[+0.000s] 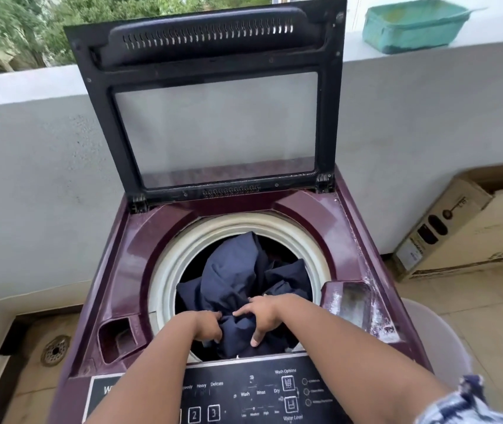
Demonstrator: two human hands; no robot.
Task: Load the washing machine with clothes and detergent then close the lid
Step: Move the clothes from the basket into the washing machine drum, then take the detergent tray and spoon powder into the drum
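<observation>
The dark navy garment (244,280) fills the drum (164,270) at lower centre. The left hand (209,327) and right hand (262,315) clamp its near fold, apparently pushing it down (fingertips partly buried). The lid (213,117) stands upright, leaving the opening free for loading.

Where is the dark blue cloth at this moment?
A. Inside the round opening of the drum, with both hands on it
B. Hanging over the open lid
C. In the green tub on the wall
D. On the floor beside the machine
A: the dark blue cloth fills the drum opening, with the left hand and the right hand gripping its near edge.
</observation>
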